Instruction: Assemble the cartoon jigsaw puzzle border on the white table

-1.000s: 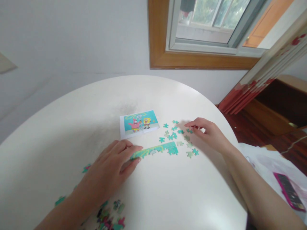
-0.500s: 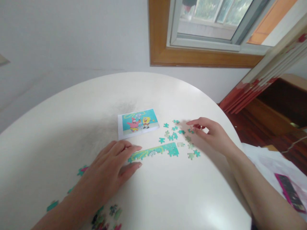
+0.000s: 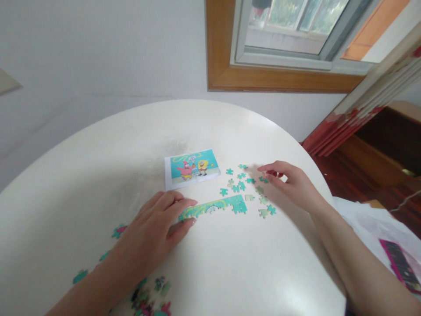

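One L hand (image 3: 160, 219) palm-down, open round puzzle strip (image 3: 210, 208), R hand (image 3: 289, 181) half-curled by pcs (image 3: 250, 181), can't tell grip

Bare left hand (image 3: 164, 215): slim fingers, rounded knuckles, thumbnail (image 3: 192, 222) just visible. Bare right hand (image 3: 285, 179): slender, tapering fingers; nails too small to make out. Left forearm (image 3: 98, 276) and right forearm (image 3: 353, 252) uncovered to frame edge, smooth-outlined, narrowing toward wrists.

You face a pale wall (image 3: 108, 48) and wood-framed window (image 3: 296, 26); to your right are a red-and-cream curtain (image 3: 365, 101) and a pink-edged object (image 3: 401, 265) on white sheeting (image 3: 358, 219)
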Demonstrator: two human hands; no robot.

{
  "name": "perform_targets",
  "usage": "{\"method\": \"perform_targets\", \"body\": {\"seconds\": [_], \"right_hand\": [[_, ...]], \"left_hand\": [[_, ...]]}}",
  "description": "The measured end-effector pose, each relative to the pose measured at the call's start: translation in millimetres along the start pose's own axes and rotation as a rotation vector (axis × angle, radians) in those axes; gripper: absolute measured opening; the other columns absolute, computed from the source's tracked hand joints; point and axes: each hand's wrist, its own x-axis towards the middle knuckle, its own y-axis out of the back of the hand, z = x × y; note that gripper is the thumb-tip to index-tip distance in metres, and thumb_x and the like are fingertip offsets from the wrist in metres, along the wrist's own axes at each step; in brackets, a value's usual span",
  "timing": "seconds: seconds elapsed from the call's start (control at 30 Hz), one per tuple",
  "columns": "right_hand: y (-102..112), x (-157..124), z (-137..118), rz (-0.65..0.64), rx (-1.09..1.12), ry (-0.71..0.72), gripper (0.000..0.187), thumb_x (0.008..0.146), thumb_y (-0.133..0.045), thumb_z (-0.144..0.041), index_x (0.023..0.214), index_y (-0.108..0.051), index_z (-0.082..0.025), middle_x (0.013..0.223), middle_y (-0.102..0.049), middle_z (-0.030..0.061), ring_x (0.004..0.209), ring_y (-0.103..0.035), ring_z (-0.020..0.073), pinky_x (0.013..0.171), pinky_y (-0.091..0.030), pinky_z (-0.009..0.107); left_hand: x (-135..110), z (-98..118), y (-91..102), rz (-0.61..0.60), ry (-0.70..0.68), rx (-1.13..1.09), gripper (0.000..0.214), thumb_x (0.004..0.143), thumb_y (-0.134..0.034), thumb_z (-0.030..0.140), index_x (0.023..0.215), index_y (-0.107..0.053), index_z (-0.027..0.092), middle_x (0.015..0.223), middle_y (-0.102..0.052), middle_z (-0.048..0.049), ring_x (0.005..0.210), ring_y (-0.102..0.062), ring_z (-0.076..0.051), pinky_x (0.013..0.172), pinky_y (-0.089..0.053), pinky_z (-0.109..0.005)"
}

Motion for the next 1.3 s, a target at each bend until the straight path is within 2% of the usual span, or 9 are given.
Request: {"method": "perform_targets", "body": {"seconds": [0.23, 0.6, 0.97, 1.3], "right_hand": [[-1.5, 1.3, 2.6, -0.019, -0.001, 0.005, 0.024, 0.088, -0.057, -0.022, 0.103, -0.075, -0.023, 0.091, -0.071, 0.0048, 0.079, -0.061, 0.0170, 0.068, -0.045, 0.031], [6.1, 3.3, 6.8, 0.053, -0.017, 0.015, 0.022, 0.087, -0.059, -0.027, 0.101, -0.075, -0.022, 0.091, -0.068, 0.0058, 0.076, -0.061, 0.0163, 0.066, -0.047, 0.031], [6.5, 2.3, 5.0, 0.027, -0.017, -0.015, 0.022, 0.087, -0.060, -0.031, 0.101, -0.075, -0.022, 0.090, -0.072, 0.0066, 0.077, -0.063, 0.0178, 0.066, -0.048, 0.032], [2.8, 1.3, 0.3, -0.048, -0.010, 0.056, 0.022, 0.086, -0.059, -0.020, 0.101, -0.075, -0.023, 0.094, -0.063, 0.0060, 0.078, -0.060, 0.0167, 0.067, -0.048, 0.031]], "left_hand": [[-0.1, -0.8, -0.8, -0.013, -0.011, -0.003, 0.025, 0.096, -0.053, 0.037, 0.119, -0.059, 0.029, 0.112, -0.061, -0.0036, 0.104, -0.056, -0.026, 0.094, -0.045, -0.042], [1.9, -0.9, 0.2, -0.006, 0.006, -0.011, 0.024, 0.095, -0.052, 0.036, 0.114, -0.064, 0.027, 0.108, -0.064, -0.0031, 0.102, -0.060, -0.025, 0.092, -0.048, -0.039], [3.1, -0.8, 1.0, -0.026, 0.003, -0.017, 0.023, 0.096, -0.050, 0.035, 0.111, -0.065, 0.027, 0.106, -0.064, -0.0036, 0.100, -0.060, -0.024, 0.090, -0.048, -0.038], [1.4, 0.0, 0.8, -0.037, -0.021, -0.007, 0.022, 0.098, -0.049, 0.033, 0.115, -0.061, 0.026, 0.108, -0.061, -0.0036, 0.102, -0.057, -0.024, 0.092, -0.044, -0.039]]}}
